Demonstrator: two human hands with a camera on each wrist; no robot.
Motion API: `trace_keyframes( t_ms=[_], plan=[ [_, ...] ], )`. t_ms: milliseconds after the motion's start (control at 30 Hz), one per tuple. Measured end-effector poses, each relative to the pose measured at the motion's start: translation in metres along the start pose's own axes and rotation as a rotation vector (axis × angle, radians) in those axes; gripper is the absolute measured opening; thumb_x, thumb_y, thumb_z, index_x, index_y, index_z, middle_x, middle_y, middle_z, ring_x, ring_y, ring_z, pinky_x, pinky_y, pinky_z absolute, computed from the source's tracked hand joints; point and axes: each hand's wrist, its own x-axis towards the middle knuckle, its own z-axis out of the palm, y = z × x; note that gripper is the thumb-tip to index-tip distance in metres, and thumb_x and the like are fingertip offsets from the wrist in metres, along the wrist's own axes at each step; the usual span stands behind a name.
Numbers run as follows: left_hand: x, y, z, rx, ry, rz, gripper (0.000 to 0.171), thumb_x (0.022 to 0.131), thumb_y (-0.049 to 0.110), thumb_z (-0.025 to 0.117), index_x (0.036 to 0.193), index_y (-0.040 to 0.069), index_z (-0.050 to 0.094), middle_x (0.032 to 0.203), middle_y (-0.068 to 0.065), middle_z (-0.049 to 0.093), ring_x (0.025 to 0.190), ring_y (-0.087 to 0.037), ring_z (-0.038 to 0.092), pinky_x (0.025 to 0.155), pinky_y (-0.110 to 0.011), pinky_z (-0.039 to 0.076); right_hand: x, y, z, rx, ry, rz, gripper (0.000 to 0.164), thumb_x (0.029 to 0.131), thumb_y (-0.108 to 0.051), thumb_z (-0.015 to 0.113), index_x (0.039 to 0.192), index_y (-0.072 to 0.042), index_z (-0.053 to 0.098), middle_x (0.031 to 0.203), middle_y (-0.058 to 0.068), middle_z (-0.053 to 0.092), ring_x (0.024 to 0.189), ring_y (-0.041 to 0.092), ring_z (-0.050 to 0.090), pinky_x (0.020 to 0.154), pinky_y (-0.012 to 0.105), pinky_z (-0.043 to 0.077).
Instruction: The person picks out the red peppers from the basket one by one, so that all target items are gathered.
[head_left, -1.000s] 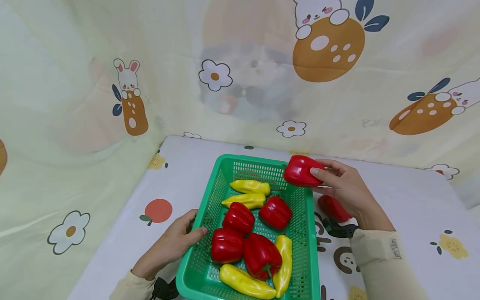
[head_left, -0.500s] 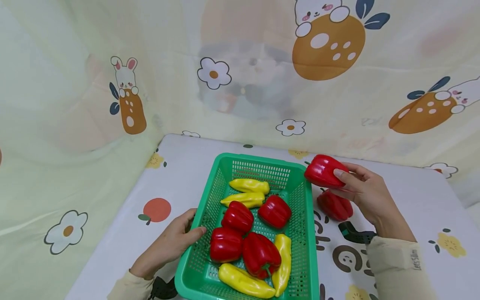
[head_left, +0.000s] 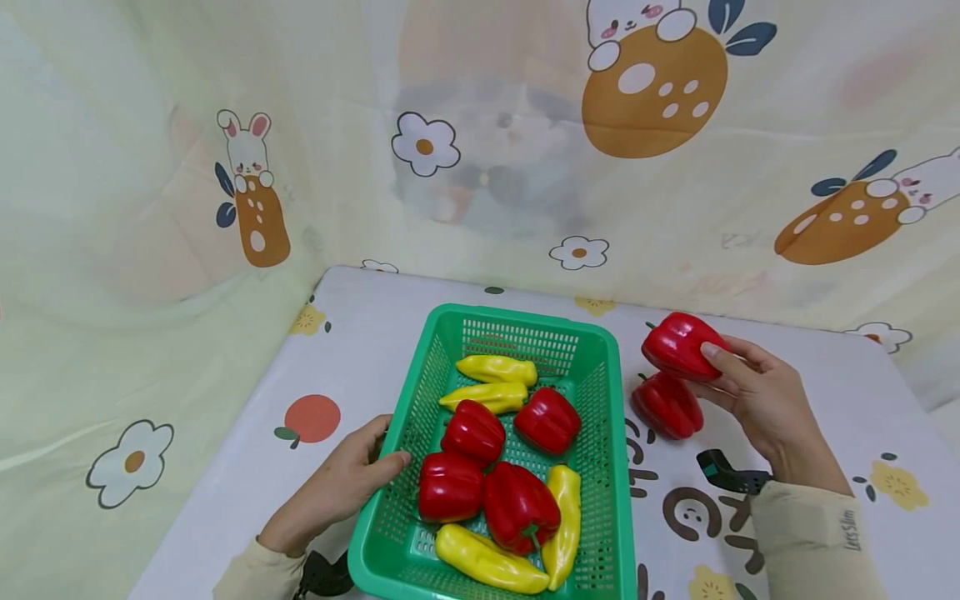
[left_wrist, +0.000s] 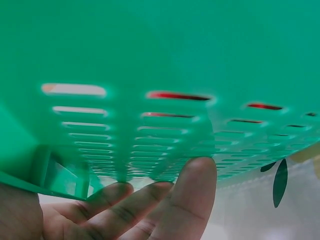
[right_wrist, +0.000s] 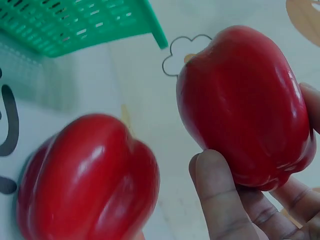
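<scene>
My right hand (head_left: 772, 400) holds a red bell pepper (head_left: 684, 346) between thumb and fingers, raised to the right of the green plastic basket (head_left: 618, 467). Another red bell pepper (right_wrist: 92, 182) lies on the table just below the held one. At the basket's left side, my left hand (head_left: 341, 479) grips the rim, its thumb over the edge and its fingers (left_wrist: 187, 200) against the outer wall. Inside the basket are several red bell peppers (head_left: 521, 507) and several long yellow peppers (head_left: 491, 560), two of these at the far end.
A white tablecloth (head_left: 810, 433) printed with fruit, flowers and letters covers the table. Behind it and to the left hangs a pale curtain (head_left: 337, 167) with rabbit and flower prints.
My right hand has carried the red bell pepper rightward from over the basket's far right corner to beyond its right side. The left hand stays on the rim, and the basket is still.
</scene>
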Motion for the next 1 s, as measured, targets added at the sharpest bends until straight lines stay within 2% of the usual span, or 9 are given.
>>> trace_keyframes(
  t_ms=[167,333,433,533,633,833,1000],
  plan=[
    [0.000,0.000,0.001,-0.001,0.005,-0.004,0.054,0.104,0.010,0.053,0.153,-0.006,0.036,0.133,-0.034,0.060,0.095,-0.037,0.076,0.068,-0.047,0.066,0.001,0.004,-0.009,0.069,0.020,0.006,0.033,0.100,-0.026,0.072,0.130,-0.027,0.058,0.119,-0.010,0.061,0.088,0.006,0.074,0.072,0.028,0.065],
    [0.000,0.000,0.001,0.000,0.014,-0.005,0.054,0.104,0.010,0.054,0.153,-0.006,0.036,0.133,-0.033,0.060,0.095,-0.038,0.076,0.067,-0.047,0.066,0.002,0.009,-0.014,0.097,0.078,0.046,0.042,0.098,-0.029,0.074,0.136,-0.027,0.056,0.122,-0.010,0.055,0.091,0.006,0.069,0.072,0.028,0.065],
    [0.000,0.001,0.001,0.002,0.013,-0.004,0.054,0.104,0.010,0.054,0.153,-0.006,0.037,0.132,-0.033,0.060,0.094,-0.038,0.076,0.068,-0.047,0.066,0.002,0.013,-0.016,0.097,0.118,0.074,0.057,0.096,-0.033,0.075,0.148,-0.026,0.051,0.126,-0.011,0.051,0.096,0.008,0.064,0.072,0.028,0.065],
    [-0.001,0.001,0.001,0.003,0.012,-0.002,0.053,0.104,0.010,0.054,0.152,-0.007,0.036,0.131,-0.034,0.061,0.093,-0.037,0.076,0.068,-0.047,0.066,0.002,0.016,-0.018,0.091,0.160,0.099,0.076,0.094,-0.037,0.076,0.160,-0.025,0.041,0.140,-0.006,0.046,0.100,0.011,0.059,0.072,0.028,0.065],
    [-0.001,0.000,0.000,0.003,0.013,-0.002,0.054,0.105,0.010,0.053,0.153,-0.007,0.036,0.131,-0.034,0.060,0.094,-0.037,0.076,0.068,-0.047,0.066,0.003,0.020,-0.021,0.099,0.204,0.120,0.086,0.092,-0.040,0.078,0.164,-0.024,0.034,0.150,-0.003,0.039,0.101,0.012,0.057,0.073,0.028,0.065],
    [-0.001,-0.002,0.000,-0.002,0.014,0.005,0.054,0.105,0.009,0.053,0.153,-0.007,0.036,0.133,-0.035,0.059,0.095,-0.038,0.076,0.067,-0.048,0.066,0.005,0.028,-0.030,0.184,0.265,0.146,0.085,0.089,-0.039,0.081,0.162,-0.025,0.038,0.138,-0.009,0.046,0.099,0.011,0.062,0.074,0.031,0.066],
    [0.000,-0.002,0.000,-0.002,0.013,0.005,0.053,0.105,0.009,0.053,0.152,-0.007,0.036,0.132,-0.034,0.059,0.095,-0.039,0.076,0.067,-0.047,0.066,0.007,0.036,-0.037,0.213,0.298,0.177,0.081,0.087,-0.040,0.082,0.157,-0.028,0.043,0.141,-0.010,0.045,0.106,0.014,0.056,0.075,0.031,0.066]
  ],
)
